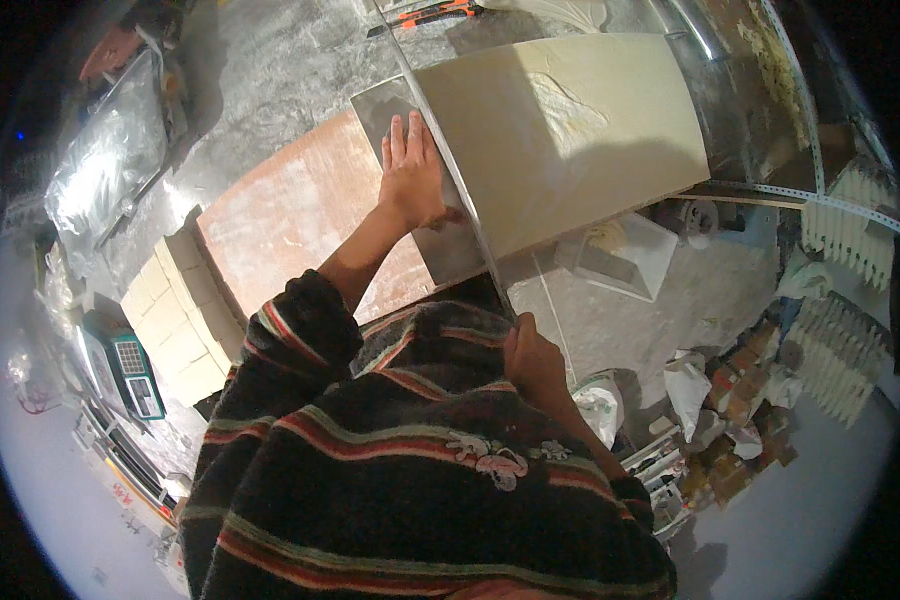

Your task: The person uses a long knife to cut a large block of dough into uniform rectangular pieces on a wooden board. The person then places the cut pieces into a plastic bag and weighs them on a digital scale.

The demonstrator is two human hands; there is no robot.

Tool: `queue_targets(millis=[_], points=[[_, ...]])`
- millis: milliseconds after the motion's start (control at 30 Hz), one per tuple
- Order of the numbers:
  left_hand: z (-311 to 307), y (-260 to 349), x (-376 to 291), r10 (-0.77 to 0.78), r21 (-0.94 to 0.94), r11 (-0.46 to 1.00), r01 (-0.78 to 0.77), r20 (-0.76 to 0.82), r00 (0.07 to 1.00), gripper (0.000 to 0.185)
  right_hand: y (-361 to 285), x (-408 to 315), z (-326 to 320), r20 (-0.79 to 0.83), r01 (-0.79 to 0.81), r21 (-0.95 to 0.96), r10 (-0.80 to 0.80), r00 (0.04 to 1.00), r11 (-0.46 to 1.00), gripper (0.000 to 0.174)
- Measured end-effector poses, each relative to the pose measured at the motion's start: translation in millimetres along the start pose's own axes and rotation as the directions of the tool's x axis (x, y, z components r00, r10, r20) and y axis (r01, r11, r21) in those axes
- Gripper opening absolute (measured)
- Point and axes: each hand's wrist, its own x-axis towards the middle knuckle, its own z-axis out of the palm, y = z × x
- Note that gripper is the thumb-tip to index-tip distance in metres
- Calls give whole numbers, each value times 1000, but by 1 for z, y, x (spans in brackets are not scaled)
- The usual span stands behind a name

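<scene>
My left hand (pixel 412 176) lies flat, its fingers slightly apart, on a dull grey plate (pixel 457 247) beside a long thin metal strip (pixel 450 161). The strip runs from the top of the view down to my right hand (pixel 532 349), whose fingers are closed around its near end. Right of the strip lies a wide cream-coloured slab (pixel 607 142) with a wrinkled patch on top. To the left of the plate is a pinkish board (pixel 300 217) dusted with white.
Stacked cream blocks (pixel 176 322) and a green-edged scale (pixel 131 367) stand at left, near a clear plastic bag (pixel 112 157). An orange utility knife (pixel 435 13) lies at the top. A clear tub (pixel 622 255), a white sack (pixel 600 405) and cardboard pieces (pixel 742 375) are at right.
</scene>
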Motion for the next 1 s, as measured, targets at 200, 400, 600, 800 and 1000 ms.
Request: queue_targets(millis=[200, 400, 600, 800, 1000], points=[[7, -3, 2, 5, 23, 1000, -6, 32, 999, 140, -13, 19, -6, 54, -7, 41, 4, 999, 999, 19], [13, -6, 2, 36, 52, 998, -36, 10, 999, 138, -10, 10, -10, 117, -83, 77, 74, 990, 994, 19], [16, -8, 5, 75, 70, 995, -72, -41, 996, 135, -14, 24, -10, 89, -2, 92, -6, 996, 996, 21], [18, -10, 4, 108, 90, 991, -103, -54, 993, 132, -8, 22, 2, 108, -35, 87, 26, 994, 996, 23], [19, -12, 4, 91, 60, 994, -88, -47, 995, 134, -2, 31, 2, 100, 14, 122, -26, 995, 992, 23]])
